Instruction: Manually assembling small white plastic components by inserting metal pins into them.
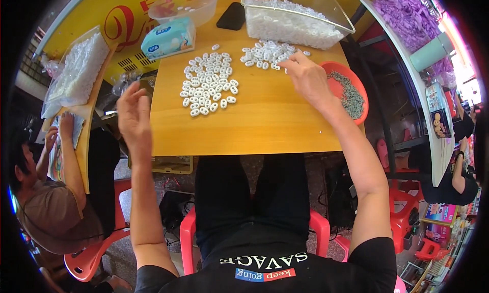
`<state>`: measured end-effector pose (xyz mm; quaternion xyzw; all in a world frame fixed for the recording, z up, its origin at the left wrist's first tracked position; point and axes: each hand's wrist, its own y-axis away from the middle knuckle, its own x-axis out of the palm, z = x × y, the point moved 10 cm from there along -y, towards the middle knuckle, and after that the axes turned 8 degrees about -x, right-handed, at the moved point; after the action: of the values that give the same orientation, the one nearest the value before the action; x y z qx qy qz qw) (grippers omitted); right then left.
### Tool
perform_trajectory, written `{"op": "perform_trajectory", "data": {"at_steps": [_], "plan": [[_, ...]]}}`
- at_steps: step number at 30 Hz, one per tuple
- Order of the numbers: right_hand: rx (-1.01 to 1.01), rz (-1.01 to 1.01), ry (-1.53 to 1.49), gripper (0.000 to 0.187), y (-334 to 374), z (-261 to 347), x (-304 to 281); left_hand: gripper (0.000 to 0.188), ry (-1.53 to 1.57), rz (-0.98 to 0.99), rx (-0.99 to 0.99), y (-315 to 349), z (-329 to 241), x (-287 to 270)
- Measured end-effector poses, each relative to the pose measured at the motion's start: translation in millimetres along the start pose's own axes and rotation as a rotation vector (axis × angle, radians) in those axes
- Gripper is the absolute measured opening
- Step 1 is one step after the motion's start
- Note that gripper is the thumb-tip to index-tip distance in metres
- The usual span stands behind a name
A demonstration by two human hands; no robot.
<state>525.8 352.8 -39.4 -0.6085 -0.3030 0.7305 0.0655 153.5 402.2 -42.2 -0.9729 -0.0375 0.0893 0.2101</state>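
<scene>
My right hand reaches to the far pile of small white oval plastic pieces, each with two holes. Its fingers are pinched together on a piece at the near edge of the pile; the fingertips partly hide it. My left hand is raised beside the table's left edge, fingers loosely bent and apart, with nothing visible in it. Between the hands, a larger group of the same white pieces lies spread on the wooden table. An orange-red bowl beside my right forearm holds many small grey metal screws.
At the back stand a clear bin full of white pieces, a black phone, a tissue pack and a clear plastic bowl. Another person works at a side table on the left. A white-topped table stands right.
</scene>
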Motion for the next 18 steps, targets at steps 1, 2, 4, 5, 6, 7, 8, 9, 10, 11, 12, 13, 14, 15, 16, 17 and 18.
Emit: {"op": "perform_trajectory", "data": {"at_steps": [1, 2, 4, 5, 6, 7, 8, 9, 10, 11, 12, 13, 14, 15, 16, 17, 18], "plan": [[-0.055, 0.012, 0.083, 0.017, -5.2, 2.8, 9.4, 0.031, -0.007, 0.059, 0.015, 7.4, -13.6, 18.5], [-0.056, 0.012, 0.083, 0.017, -7.9, -0.3, 15.1, 0.031, -0.011, 0.12, 0.028, 16.1, -27.8, 37.8], [-0.136, 0.082, 0.15, 0.019, -12.8, 4.2, 29.1, 0.032, 0.008, 0.217, -0.002, 33.0, -39.9, 68.4], [-0.14, 0.082, 0.148, 0.019, -14.5, 4.8, 31.0, 0.03, 0.047, 0.252, -0.009, 40.6, -42.4, 82.3], [-0.137, 0.078, 0.146, 0.018, -15.4, 4.3, 31.8, 0.028, 0.088, 0.269, 0.028, 47.0, -49.6, 94.2], [-0.132, 0.075, 0.146, 0.016, -14.6, 2.6, 31.6, 0.026, 0.129, 0.298, -0.009, 52.5, -46.4, 106.6], [-0.133, 0.077, 0.148, 0.016, -14.1, 2.6, 29.6, 0.024, 0.172, 0.326, -0.043, 57.9, -41.8, 118.1], [-0.098, -0.043, 0.034, 0.014, -12.4, -0.4, 15.8, 0.023, 0.221, 0.346, -0.07, 61.9, -33.7, 130.1], [-0.061, -0.163, -0.082, 0.011, -9.1, -4.0, 1.5, 0.022, 0.27, 0.367, -0.097, 65.5, -27.3, 142.4], [-0.061, -0.162, -0.084, 0.011, -8.5, -0.9, -0.9, 0.018, 0.295, 0.388, -0.134, 69.6, -26.0, 152.3], [0.214, -0.128, -0.35, 0.01, -2.1, -24.9, 7.5, 0.017, 0.361, 0.424, -0.234, 74.0, -21.0, 163.6], [0.493, -0.09, -0.612, 0.01, 11.3, -41.6, 20.3, 0.016, 0.43, 0.461, -0.335, 78.6, -16.8, 175.3], [0.495, -0.088, -0.611, 0.01, 14.3, -37.3, 14.9, 0.018, 0.46, 0.499, -0.39, 81.1, -14.9, 185.4], [0.62, -0.096, -0.885, 0.012, 24.3, -35.7, 21.3, 0.018, 0.461, 0.501, -0.392, 80.8, -16.5, 191.1], [0.744, -0.105, -1.159, 0.015, 34.9, -31.0, 27.3, 0.019, 0.509, 0.519, -0.445, 82.0, -16.2, 200.6], [0.749, -0.106, -1.157, 0.015, 39.3, -25.2, 22.2, 0.02, 0.557, 0.536, -0.498, 84.3, -14.9, 209.6], [0.775, -0.118, -1.254, 0.016, 43.6, -16.4, 21.8, 0.022, 0.589, 0.516, -0.472, 83.6, -17.6, 214.6]]}}
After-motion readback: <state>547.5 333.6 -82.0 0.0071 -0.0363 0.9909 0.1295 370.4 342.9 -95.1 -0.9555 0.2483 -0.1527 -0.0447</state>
